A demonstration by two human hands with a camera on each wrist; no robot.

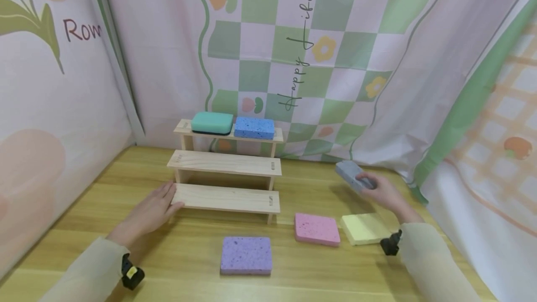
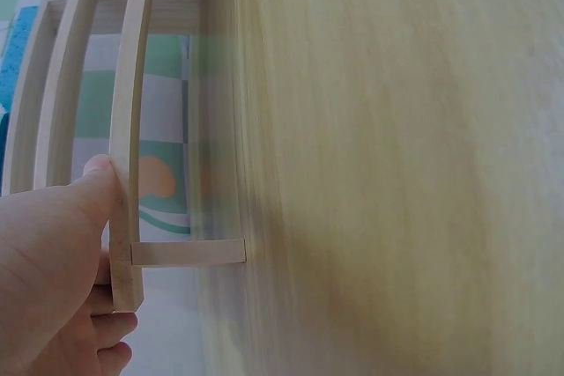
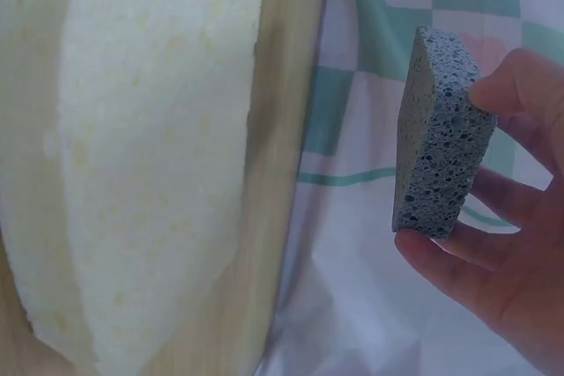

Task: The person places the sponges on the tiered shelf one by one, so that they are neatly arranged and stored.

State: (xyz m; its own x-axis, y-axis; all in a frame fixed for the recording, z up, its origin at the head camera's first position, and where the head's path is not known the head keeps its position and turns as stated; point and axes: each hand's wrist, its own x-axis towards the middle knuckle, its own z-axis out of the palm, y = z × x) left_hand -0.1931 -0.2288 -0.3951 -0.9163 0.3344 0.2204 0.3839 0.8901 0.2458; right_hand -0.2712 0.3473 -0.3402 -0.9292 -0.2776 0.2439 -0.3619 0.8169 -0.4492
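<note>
On the right side of the table [image 1: 310, 278], in the head view, a grey sponge [image 1: 349, 172] is held above the surface by the right hand [image 1: 383, 195], its near right end gripped between thumb and fingers. Nearer than it, a pale yellow sponge [image 1: 364, 229] is laid flat, with a pink sponge [image 1: 316, 229] just to its left; a purple sponge [image 1: 246, 255] is set farther left and nearest of all. Left of the middle, a three-tiered wooden rack [image 1: 224, 162] is placed, and its lowest, nearest tier is held at the left end by the left hand [image 1: 153, 209]. On its top, farthest tier, a teal sponge [image 1: 211, 122] and a blue sponge [image 1: 254, 127] are carried side by side. Behind the rack, a checked cloth [image 1: 293, 41] is hung.

From the left wrist, the end of the lowest board is seen grasped by the grip of the left hand: the thumb is pressed to its edge, and fingertips are shown beyond it.

From the right wrist, the grey sponge is seen clasped in the right hand's grip, its pitted side exposed, well apart from the yellow sponge on the table.
</note>
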